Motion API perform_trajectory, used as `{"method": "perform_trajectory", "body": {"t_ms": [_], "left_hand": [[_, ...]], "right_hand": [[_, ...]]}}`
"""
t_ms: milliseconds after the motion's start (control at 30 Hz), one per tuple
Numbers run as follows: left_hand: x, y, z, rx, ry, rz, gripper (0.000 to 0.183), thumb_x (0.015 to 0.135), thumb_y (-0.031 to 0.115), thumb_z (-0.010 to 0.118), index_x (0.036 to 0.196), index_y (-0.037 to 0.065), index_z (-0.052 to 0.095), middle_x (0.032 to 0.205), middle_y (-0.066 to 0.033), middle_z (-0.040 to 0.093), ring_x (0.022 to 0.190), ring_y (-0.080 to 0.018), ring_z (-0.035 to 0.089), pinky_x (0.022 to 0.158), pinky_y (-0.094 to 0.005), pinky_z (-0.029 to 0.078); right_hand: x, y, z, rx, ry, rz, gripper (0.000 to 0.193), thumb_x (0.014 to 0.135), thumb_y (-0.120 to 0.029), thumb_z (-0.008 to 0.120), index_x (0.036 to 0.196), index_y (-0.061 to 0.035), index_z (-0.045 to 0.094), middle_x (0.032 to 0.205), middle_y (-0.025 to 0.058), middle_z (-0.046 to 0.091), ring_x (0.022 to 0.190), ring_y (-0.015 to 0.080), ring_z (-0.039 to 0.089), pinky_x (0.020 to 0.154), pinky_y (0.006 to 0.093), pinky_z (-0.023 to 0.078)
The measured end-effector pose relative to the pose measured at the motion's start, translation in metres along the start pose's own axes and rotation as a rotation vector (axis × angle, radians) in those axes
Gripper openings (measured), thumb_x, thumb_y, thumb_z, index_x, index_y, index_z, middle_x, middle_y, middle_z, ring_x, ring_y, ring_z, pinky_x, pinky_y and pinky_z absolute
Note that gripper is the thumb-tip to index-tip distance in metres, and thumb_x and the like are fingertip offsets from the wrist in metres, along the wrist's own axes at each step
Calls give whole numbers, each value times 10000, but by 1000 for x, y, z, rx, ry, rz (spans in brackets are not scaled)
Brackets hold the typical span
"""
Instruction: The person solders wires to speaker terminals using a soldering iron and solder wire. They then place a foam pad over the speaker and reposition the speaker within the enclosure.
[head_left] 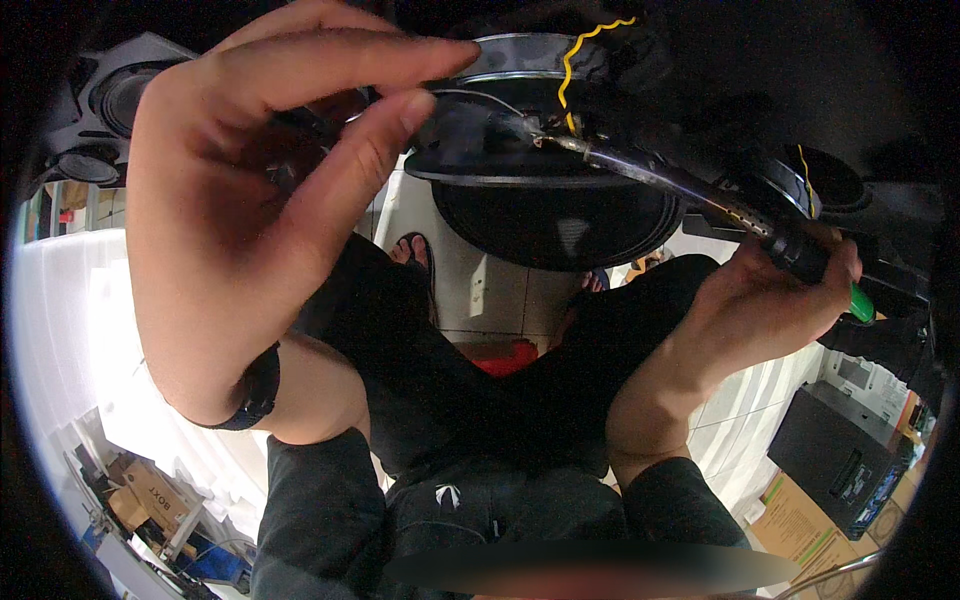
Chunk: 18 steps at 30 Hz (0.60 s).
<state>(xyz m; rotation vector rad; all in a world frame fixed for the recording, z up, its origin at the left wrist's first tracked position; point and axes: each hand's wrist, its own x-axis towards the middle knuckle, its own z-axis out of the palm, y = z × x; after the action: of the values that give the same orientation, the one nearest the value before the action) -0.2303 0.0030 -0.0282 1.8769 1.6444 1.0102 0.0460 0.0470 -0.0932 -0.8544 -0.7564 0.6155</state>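
Nearest my head camera, the left hand (pixel 230 210) looms left of the loudspeaker driver (pixel 480 181), thumb and forefinger almost together, seemingly pinching the solder wire (pixel 490 97) that runs to the driver's near face. Right of the driver, the right hand (pixel 790 285) is wrapped around the soldering iron (pixel 690 191); its tip sits at the driver, just beside the lower end of a yellow lead (pixel 567 75), though I can't tell whether they touch. My worry is heat: a small wrist roll could lay the shaft on the driver's black rim or scorch the lead's insulation. Feeding too fast could blob solder across contacts, a shaky left grip could miss the tip, and fingers creeping closer could burn. Counting outward, I get two hands, one solder wire, one iron, one driver with one yellow lead, then, right of it, a second driver (pixel 787 188) with its own yellow lead (pixel 806 172).
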Motion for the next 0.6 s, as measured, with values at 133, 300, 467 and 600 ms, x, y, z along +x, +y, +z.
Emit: {"method": "perform_trajectory", "body": {"t_ms": [133, 300, 467, 600], "left_hand": [[0, -2, -2, -18, -37, 13, 274, 887, -43, 696, 1157, -2, 726, 994, -50, 650, 902, -98, 603, 797, -213, 460], [2, 0, -1, 32, -71, 43, 275, 874, -36, 716, 1147, -9, 723, 934, -34, 660, 887, -99, 600, 793, -223, 470], [1, 2, 1, 4, -57, 21, 255, 862, -42, 726, 1115, -16, 728, 935, -35, 671, 865, -98, 594, 787, -225, 473], [2, 1, 2, -3, -51, 23, 246, 850, -46, 739, 1095, -16, 732, 943, -41, 682, 855, -98, 593, 780, -224, 473]], "right_hand": [[-4, -3, 9, -102, 14, -27, 133, 938, -242, 547, 878, -125, 571, 820, 54, 615, 759, 208, 649, 662, 343, 571], [-5, -4, 12, -73, 73, -22, 128, 944, -253, 554, 897, -136, 576, 866, 47, 633, 763, 196, 654, 612, 331, 561], [-5, -2, 12, -151, 134, -42, 115, 943, -244, 553, 902, -140, 575, 858, 34, 627, 788, 195, 654, 676, 346, 573], [-4, -2, 13, -112, 114, -22, 103, 939, -234, 550, 905, -140, 574, 855, 27, 618, 817, 200, 653, 752, 375, 579]]}}
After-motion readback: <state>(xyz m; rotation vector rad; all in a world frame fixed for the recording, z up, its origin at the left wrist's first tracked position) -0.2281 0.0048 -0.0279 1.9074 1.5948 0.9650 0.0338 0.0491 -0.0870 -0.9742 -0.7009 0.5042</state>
